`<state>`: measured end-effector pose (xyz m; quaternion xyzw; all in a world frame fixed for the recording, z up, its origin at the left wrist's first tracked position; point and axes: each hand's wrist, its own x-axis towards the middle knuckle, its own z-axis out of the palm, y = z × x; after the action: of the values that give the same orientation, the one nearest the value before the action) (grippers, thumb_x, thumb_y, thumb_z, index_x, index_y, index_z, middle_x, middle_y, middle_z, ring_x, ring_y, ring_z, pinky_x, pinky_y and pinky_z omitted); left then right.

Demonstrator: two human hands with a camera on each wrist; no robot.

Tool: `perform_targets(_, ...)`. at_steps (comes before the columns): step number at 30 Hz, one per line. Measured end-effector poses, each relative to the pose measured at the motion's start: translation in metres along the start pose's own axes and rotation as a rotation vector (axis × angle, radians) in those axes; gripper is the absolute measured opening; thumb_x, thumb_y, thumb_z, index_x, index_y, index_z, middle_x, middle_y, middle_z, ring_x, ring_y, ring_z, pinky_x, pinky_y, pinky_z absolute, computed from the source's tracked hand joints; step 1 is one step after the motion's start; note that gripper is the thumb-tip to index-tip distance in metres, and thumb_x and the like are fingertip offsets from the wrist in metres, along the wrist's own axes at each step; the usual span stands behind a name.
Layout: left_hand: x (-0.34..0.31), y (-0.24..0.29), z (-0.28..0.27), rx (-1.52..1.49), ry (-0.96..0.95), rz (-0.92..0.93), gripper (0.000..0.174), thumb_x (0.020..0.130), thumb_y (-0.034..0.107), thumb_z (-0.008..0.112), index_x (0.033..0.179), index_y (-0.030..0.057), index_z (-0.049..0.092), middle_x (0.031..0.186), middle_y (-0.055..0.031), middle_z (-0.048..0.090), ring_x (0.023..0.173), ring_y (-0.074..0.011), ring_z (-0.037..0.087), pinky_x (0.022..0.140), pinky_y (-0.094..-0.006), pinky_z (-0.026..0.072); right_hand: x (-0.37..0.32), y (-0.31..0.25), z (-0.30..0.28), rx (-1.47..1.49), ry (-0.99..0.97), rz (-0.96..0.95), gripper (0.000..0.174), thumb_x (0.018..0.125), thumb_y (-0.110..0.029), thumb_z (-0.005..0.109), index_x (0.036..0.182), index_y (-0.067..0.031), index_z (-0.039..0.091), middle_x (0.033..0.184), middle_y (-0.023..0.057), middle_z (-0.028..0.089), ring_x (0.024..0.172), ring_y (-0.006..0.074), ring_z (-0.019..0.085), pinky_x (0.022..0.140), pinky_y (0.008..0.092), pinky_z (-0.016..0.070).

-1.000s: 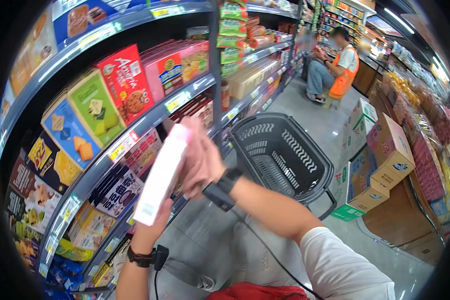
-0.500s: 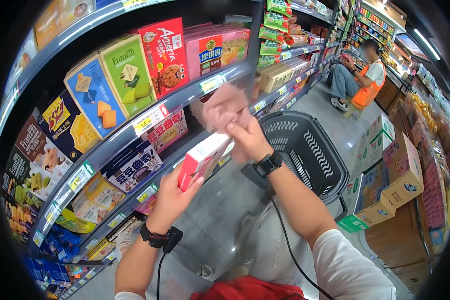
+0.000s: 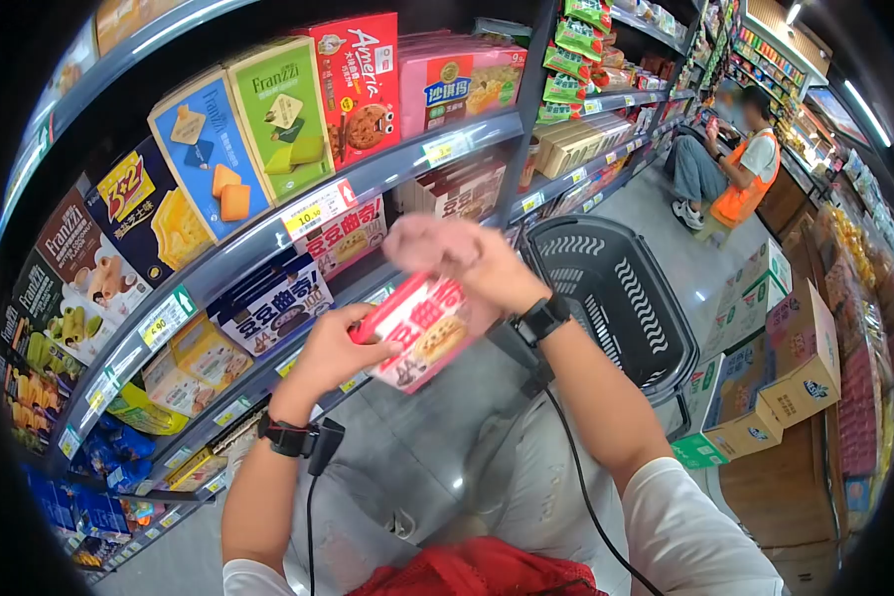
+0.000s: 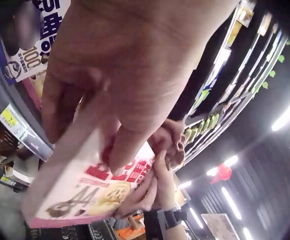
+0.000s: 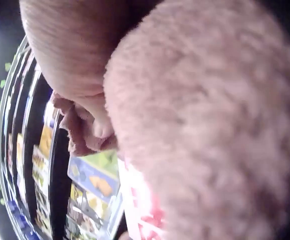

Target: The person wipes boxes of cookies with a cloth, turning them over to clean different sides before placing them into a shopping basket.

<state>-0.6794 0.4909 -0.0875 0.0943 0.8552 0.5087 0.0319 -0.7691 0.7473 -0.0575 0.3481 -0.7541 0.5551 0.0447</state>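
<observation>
A pink and white cookie box (image 3: 424, 333) is tilted in front of the shelves, its printed face up in the head view. My left hand (image 3: 340, 350) grips its left end, thumb on the face; the left wrist view shows that hand (image 4: 130, 65) over the box (image 4: 92, 192). My right hand (image 3: 497, 276) holds a bunched pink cloth (image 3: 432, 243) at the box's far right edge. Close up in the right wrist view, the fluffy cloth (image 5: 205, 120) hides most of the right fingers and much of the box (image 5: 141, 205).
Shelves of boxed biscuits (image 3: 288, 119) rise on the left. A black basket (image 3: 616, 288) stands on the floor beyond my right forearm. Cartons (image 3: 765, 368) are stacked at the right, and a person in an orange vest (image 3: 740, 194) sits farther back.
The box has turned from its narrow white side to its printed face, still in my left hand. The right hand with the cloth has shifted, and the view has swung so the shelves appear farther right.
</observation>
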Motion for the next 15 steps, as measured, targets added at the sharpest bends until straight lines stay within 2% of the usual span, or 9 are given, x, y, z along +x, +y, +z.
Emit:
perform_targets(1,0.001,-0.004,-0.004,-0.009,-0.039,-0.035,0.043,0.080,0.020,0.088,0.114,-0.0007,0.071,0.099,-0.0109,0.076,0.086,-0.0154,0.071,0.079,-0.0302,0.0559,0.001,-0.002,-0.007,0.237,0.080,0.111,0.039,0.093,-0.011,0.074,0.129,-0.0015,0.060,0.117,0.0044,0.069,0.105,0.0138,0.065,0.091,0.0315,0.0542)
perform_targets(2,0.002,-0.007,-0.005,-0.279,-0.053,-0.108,0.050,0.082,0.012,0.086,0.126,-0.0007,0.065,0.114,-0.0092,0.073,0.097,-0.0143,0.070,0.086,-0.0295,0.0561,0.002,0.005,-0.017,0.432,0.092,0.155,0.046,0.093,-0.011,0.075,0.135,-0.0018,0.057,0.120,0.0053,0.069,0.107,0.0131,0.064,0.092,0.0309,0.0539)
perform_targets(3,0.005,-0.009,-0.002,-0.405,-0.025,-0.074,0.051,0.083,0.010,0.085,0.128,-0.0008,0.062,0.116,-0.0093,0.072,0.099,-0.0141,0.070,0.087,-0.0299,0.0562,0.002,0.010,-0.024,0.628,0.102,0.200,0.053,0.093,-0.011,0.076,0.141,-0.0020,0.055,0.123,0.0063,0.069,0.109,0.0125,0.063,0.093,0.0303,0.0536)
perform_targets(6,0.012,-0.016,0.008,-0.652,0.085,0.051,0.048,0.087,0.005,0.081,0.129,-0.0020,0.058,0.121,-0.0097,0.069,0.107,-0.0127,0.067,0.094,-0.0309,0.0556,-0.003,0.025,-0.020,0.639,0.188,0.317,0.051,0.097,-0.015,0.073,0.142,-0.0014,0.053,0.121,0.0060,0.069,0.108,0.0123,0.064,0.094,0.0300,0.0530)
perform_targets(9,0.007,-0.012,0.016,-0.511,0.258,0.094,0.050,0.088,0.005,0.080,0.132,-0.0007,0.057,0.120,-0.0105,0.070,0.107,-0.0130,0.067,0.094,-0.0309,0.0555,0.001,0.037,-0.001,0.502,0.159,0.201,0.044,0.100,-0.016,0.069,0.140,-0.0028,0.056,0.122,0.0043,0.068,0.111,0.0117,0.063,0.096,0.0300,0.0513)
perform_targets(10,0.006,-0.008,0.015,-0.530,0.242,0.099,0.051,0.087,0.005,0.080,0.133,-0.0007,0.058,0.117,-0.0103,0.071,0.104,-0.0128,0.068,0.092,-0.0304,0.0554,0.001,0.038,-0.005,0.474,0.028,0.235,0.047,0.098,-0.023,0.071,0.138,-0.0017,0.058,0.123,0.0088,0.068,0.113,0.0167,0.063,0.099,0.0329,0.0490)
perform_targets(13,0.006,-0.009,0.014,-0.344,0.230,0.142,0.048,0.086,0.006,0.081,0.128,-0.0013,0.061,0.115,-0.0088,0.072,0.101,-0.0127,0.068,0.090,-0.0298,0.0552,0.002,0.029,-0.007,-0.353,-0.174,-0.043,0.052,0.092,-0.029,0.075,0.128,0.0047,0.059,0.111,0.0202,0.069,0.110,0.0329,0.064,0.095,0.0400,0.0508)
perform_targets(14,0.005,-0.008,0.018,-0.302,0.262,0.184,0.040,0.085,0.008,0.081,0.121,-0.0024,0.065,0.109,-0.0103,0.074,0.096,-0.0122,0.068,0.085,-0.0305,0.0557,-0.002,0.026,0.007,-0.234,-0.186,0.016,0.064,0.087,-0.035,0.078,0.133,0.0045,0.055,0.110,0.0270,0.066,0.110,0.0433,0.061,0.097,0.0442,0.0497)
perform_targets(15,0.004,-0.007,0.020,-0.207,0.263,0.175,0.040,0.085,0.009,0.082,0.119,-0.0026,0.066,0.104,-0.0117,0.074,0.093,-0.0131,0.069,0.082,-0.0315,0.0561,-0.004,0.018,0.019,-0.214,-0.219,-0.048,0.065,0.087,-0.034,0.078,0.134,0.0035,0.054,0.111,0.0264,0.066,0.111,0.0434,0.061,0.097,0.0447,0.0496)
